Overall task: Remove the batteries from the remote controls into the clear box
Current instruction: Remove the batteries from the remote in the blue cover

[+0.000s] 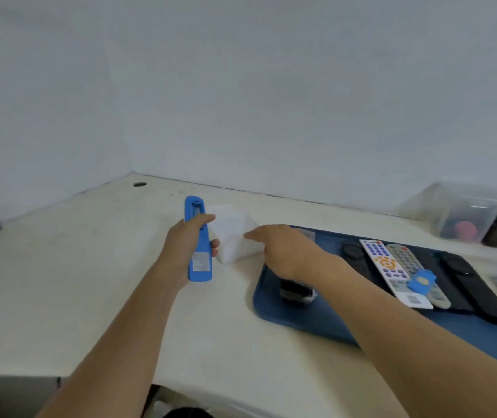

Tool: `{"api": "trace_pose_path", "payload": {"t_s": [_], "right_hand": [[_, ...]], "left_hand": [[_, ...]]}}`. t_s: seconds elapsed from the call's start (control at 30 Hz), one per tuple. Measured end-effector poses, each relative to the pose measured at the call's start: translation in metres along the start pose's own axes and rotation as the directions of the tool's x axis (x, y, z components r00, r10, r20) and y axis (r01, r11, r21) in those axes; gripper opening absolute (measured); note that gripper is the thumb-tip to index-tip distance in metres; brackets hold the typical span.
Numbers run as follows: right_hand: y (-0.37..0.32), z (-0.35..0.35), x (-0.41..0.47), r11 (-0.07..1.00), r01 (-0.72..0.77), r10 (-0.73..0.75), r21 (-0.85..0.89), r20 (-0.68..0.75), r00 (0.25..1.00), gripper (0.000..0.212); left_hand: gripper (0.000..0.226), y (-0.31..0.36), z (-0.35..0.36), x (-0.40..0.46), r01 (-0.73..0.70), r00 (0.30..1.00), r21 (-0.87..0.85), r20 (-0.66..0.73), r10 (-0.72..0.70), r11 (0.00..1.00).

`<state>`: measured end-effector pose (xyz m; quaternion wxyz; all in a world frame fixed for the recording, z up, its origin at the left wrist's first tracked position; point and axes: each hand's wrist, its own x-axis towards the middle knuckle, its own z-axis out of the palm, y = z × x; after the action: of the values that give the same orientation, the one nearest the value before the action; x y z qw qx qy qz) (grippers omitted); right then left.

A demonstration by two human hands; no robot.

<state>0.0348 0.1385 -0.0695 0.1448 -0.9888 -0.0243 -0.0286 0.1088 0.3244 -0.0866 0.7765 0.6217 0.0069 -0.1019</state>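
Two hands: left hand (191,236) holds one blue remote (198,239).

Blue remote (199,248) back-up, battery bay open at its far end; clear box (232,233) just right; more remotes (398,270) lying far right

Box (232,236) mid-table (60,282), remote in case (198,236) just left of it (held in the left hand (185,239)), tray (274,315) to the right, several remotes (391,267) on the tray, storage bins (464,212) behind, by the wall.
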Motion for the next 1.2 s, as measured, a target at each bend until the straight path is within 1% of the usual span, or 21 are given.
{"api": "trace_pose_path", "payload": {"t_s": [0.07,0.1,0.17,0.23,0.3,0.4,0.43,0.5,0.6,0.67,0.73,0.83,0.9,0.97,1.0,1.03,1.07,1.1,1.13,1.17,1.2], "right_hand": [[0.001,0.006,-0.005,0.999,0.022,-0.024,-0.03,-0.078,0.997,0.059],[0.002,0.01,-0.006,0.998,0.043,-0.046,-0.046,-0.09,0.995,0.056],[0.004,0.015,-0.008,0.998,0.063,-0.064,-0.019,-0.087,0.994,0.053],[0.007,0.015,-0.005,0.998,0.041,-0.037,0.037,-0.109,0.993,0.049],[0.009,0.014,0.002,1.0,-0.005,0.008,0.025,-0.141,0.99,0.044],[0.006,0.012,0.011,0.999,-0.04,0.04,0.0,-0.159,0.986,0.054],[0.003,0.01,0.014,0.998,-0.046,0.039,-0.047,-0.146,0.989,0.056],[-0.002,0.007,0.021,0.981,-0.057,0.036,-0.185,-0.111,0.993,0.051],[-0.013,-0.001,0.031,0.933,-0.023,0.017,-0.36,-0.02,1.0,0.03],[-0.022,-0.006,0.034,0.892,-0.013,0.033,-0.452,0.037,0.999,0.013],[-0.03,-0.011,0.041,0.852,-0.004,0.067,-0.524,0.101,0.993,0.019],[-0.038,-0.015,0.049,0.807,0.046,0.124,-0.589,0.244,0.962,0.03],[-0.039,-0.015,0.051,0.797,0.068,0.126,-0.6,0.275,0.953,0.032],[-0.035,-0.016,0.051,0.833,0.07,0.091,-0.549,0.261,0.961,0.027],[-0.031,-0.018,0.05,0.869,0.067,0.059,-0.49,0.237,0.97,0.022],[-0.025,-0.021,0.049,0.918,0.062,0.017,-0.391,0.196,0.981,0.019],[-0.019,-0.024,0.047,0.969,0.056,-0.023,-0.242,0.139,0.99,0.018],[-0.013,-0.027,0.043,0.997,0.052,-0.049,-0.05,0.071,0.996,0.018],[-0.007,-0.03,0.037,0.986,0.06,-0.061,0.156,0.006,0.998,0.015],[-0.001,-0.032,0.031,0.936,0.077,-0.067,0.345,-0.04,0.997,0.013],[0.004,-0.032,0.025,0.853,0.086,-0.069,0.515,-0.052,0.996,0.012]], "left_hand": [[0.031,-0.008,0.001,0.001,0.033,0.994,-0.035,0.106,-0.029,0.999],[0.029,-0.011,0.002,0.003,0.016,0.992,-0.042,0.124,-0.011,0.999],[0.014,-0.015,0.004,0.005,-0.066,0.989,-0.056,0.132,0.073,0.996],[0.01,-0.017,0.003,0.004,-0.144,0.978,-0.055,0.143,0.151,0.988],[0.011,-0.019,0.002,0.002,-0.195,0.969,-0.018,0.149,0.195,0.981],[0.021,-0.022,0.002,0.001,-0.275,0.957,0.107,0.128,0.262,0.955],[0.027,-0.023,0.002,0.001,-0.304,0.95,0.155,0.126,0.286,0.94],[0.038,-0.025,0.001,0.001,-0.349,0.936,0.244,0.128,0.327,0.905],[0.046,-0.027,0.0,0.0,-0.385,0.923,0.28,0.137,0.361,0.879],[0.047,-0.027,0.001,0.0,-0.393,0.919,0.281,0.131,0.371,0.876],[0.047,-0.028,0.001,0.002,-0.393,0.919,0.272,0.123,0.374,0.878],[0.048,-0.029,0.002,0.004,-0.401,0.916,0.26,0.128,0.381,0.878],[0.048,-0.03,0.002,0.006,-0.403,0.915,0.256,0.124,0.384,0.879],[0.048,-0.031,0.002,0.008,-0.399,0.917,0.255,0.112,0.383,0.881],[0.047,-0.031,0.002,0.01,-0.391,0.921,0.251,0.104,0.376,0.886],[0.047,-0.031,0.002,0.011,-0.375,0.927,0.246,0.09,0.364,0.894],[0.046,-0.032,0.001,0.014,-0.354,0.935,0.24,0.071,0.347,0.904],[0.044,-0.031,0.0,0.017,-0.325,0.945,0.234,0.05,0.323,0.916],[0.041,-0.032,0.0,0.019,-0.29,0.956,0.227,0.026,0.292,0.93],[0.038,-0.031,0.0,0.022,-0.25,0.967,0.214,-0.001,0.256,0.944],[0.036,-0.032,0.0,0.025,-0.212,0.975,0.194,-0.023,0.221,0.958]]}}
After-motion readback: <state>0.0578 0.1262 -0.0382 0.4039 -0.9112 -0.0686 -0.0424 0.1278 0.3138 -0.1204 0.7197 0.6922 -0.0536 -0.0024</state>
